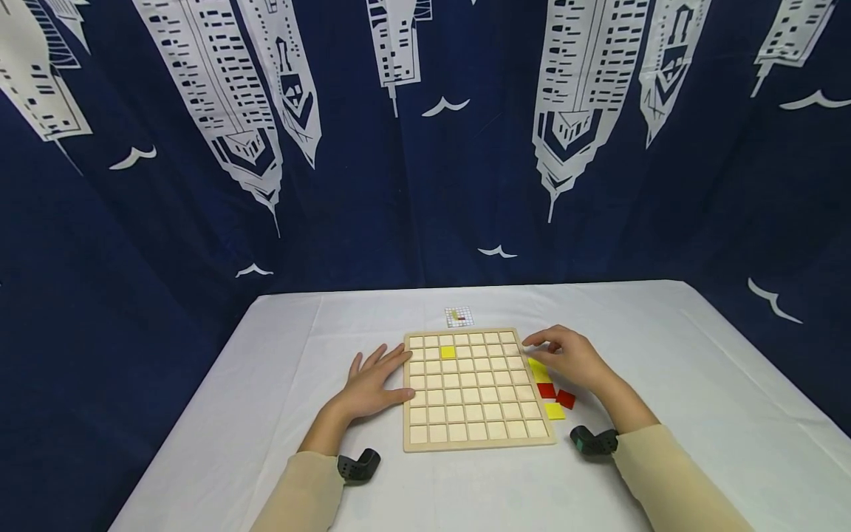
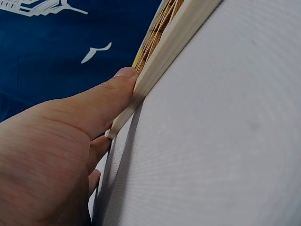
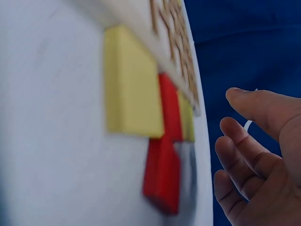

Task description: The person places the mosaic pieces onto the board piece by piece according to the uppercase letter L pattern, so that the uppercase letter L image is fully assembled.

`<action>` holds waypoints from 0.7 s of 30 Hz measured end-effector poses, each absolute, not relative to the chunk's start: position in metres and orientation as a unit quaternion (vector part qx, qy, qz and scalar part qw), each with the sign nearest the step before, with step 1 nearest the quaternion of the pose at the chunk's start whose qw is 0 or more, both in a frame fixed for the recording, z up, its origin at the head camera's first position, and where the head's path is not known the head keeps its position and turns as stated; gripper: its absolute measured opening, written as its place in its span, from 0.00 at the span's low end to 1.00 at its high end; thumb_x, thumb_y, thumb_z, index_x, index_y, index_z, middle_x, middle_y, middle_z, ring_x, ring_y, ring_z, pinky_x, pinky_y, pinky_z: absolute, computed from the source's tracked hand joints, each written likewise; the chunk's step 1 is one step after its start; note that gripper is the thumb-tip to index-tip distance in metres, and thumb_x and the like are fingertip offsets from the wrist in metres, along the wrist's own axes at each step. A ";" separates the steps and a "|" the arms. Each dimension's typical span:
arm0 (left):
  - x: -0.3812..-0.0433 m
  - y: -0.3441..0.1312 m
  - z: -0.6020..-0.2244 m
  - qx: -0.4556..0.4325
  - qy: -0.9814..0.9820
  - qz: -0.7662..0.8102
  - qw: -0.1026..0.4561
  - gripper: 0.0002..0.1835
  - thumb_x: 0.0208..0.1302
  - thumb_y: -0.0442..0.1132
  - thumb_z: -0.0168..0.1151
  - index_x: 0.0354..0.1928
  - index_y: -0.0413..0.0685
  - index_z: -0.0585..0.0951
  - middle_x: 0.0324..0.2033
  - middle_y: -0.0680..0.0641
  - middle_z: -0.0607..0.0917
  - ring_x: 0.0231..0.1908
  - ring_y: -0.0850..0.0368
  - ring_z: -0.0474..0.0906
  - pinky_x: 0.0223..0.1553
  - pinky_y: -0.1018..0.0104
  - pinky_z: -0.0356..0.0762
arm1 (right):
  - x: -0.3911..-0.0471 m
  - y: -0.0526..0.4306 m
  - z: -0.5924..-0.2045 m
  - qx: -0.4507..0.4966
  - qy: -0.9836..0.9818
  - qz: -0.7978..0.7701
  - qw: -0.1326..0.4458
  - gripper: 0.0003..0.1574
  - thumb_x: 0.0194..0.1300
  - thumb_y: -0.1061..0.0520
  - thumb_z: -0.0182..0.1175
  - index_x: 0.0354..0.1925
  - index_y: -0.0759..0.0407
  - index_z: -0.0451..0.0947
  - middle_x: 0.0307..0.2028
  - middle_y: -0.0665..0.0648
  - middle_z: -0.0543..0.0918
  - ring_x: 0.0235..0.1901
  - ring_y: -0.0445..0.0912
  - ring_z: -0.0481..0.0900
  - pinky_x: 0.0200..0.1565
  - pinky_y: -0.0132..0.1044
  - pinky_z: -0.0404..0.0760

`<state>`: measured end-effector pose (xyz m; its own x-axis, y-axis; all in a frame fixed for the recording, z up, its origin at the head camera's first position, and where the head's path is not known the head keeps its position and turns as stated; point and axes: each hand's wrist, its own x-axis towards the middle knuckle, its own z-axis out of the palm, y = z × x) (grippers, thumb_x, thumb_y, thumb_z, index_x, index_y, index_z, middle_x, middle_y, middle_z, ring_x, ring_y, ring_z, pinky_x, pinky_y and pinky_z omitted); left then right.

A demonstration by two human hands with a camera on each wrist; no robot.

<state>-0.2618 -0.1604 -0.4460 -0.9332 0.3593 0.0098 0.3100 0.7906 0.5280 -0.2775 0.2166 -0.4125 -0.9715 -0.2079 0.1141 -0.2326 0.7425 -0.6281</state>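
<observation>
A wooden grid board (image 1: 475, 391) lies on the white table, with one yellow square tile (image 1: 448, 352) in a cell of its second row. My left hand (image 1: 368, 391) is spread at the board's left side, thumb and index fingertip on the rim. In the left wrist view the thumb (image 2: 106, 99) lies against the wooden edge. Nothing shows between the fingers of my right hand (image 1: 572, 358), which is over the board's right side with fingers apart and slightly bent. Beneath and beside it lie yellow tiles (image 1: 555, 411) and red tiles (image 1: 566, 399).
A small printed pattern card (image 1: 459, 317) lies behind the board, showing a grid with coloured squares. A dark blue curtain (image 1: 425, 185) with white building prints hangs behind the white tablecloth (image 1: 359, 318). Black wrist cameras (image 1: 359, 467) sit on both wrists.
</observation>
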 end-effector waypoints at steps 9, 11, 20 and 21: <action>-0.262 -0.160 -0.447 0.176 0.945 0.272 0.043 0.39 0.62 0.56 0.67 0.74 0.57 0.66 0.78 0.52 0.60 0.80 0.44 0.44 0.76 0.34 0.26 | -0.279 0.232 -0.424 0.117 -0.931 0.345 -0.007 0.15 0.67 0.60 0.62 0.50 0.52 0.86 0.49 0.60 0.84 0.42 0.50 0.73 0.44 0.37 0.74; -0.262 -0.161 -0.447 0.175 0.945 0.273 0.043 0.39 0.62 0.56 0.67 0.74 0.57 0.66 0.78 0.52 0.59 0.80 0.45 0.44 0.76 0.34 0.26 | -0.279 0.234 -0.426 0.122 -0.931 0.345 -0.007 0.14 0.67 0.61 0.62 0.49 0.52 0.87 0.48 0.58 0.84 0.41 0.49 0.73 0.43 0.36 0.74; -0.263 -0.160 -0.448 0.175 0.946 0.271 0.041 0.40 0.63 0.56 0.66 0.75 0.58 0.66 0.78 0.52 0.59 0.80 0.45 0.43 0.76 0.35 0.25 | -0.279 0.238 -0.429 0.149 -0.935 0.323 -0.008 0.14 0.65 0.63 0.62 0.47 0.52 0.88 0.47 0.57 0.84 0.41 0.47 0.74 0.43 0.35 0.76; -0.263 -0.160 -0.448 0.175 0.946 0.271 0.041 0.40 0.63 0.56 0.67 0.75 0.58 0.66 0.78 0.52 0.59 0.80 0.45 0.43 0.76 0.35 0.25 | -0.279 0.239 -0.428 0.148 -0.936 0.321 -0.008 0.14 0.65 0.63 0.62 0.47 0.52 0.88 0.47 0.57 0.84 0.41 0.47 0.75 0.43 0.36 0.77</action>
<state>-0.2628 -0.1601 -0.4476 -0.9354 0.3532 0.0176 0.3089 0.7917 0.5271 -0.2791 0.2385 -0.4284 -0.9562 -0.2819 0.0793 -0.2713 0.7506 -0.6025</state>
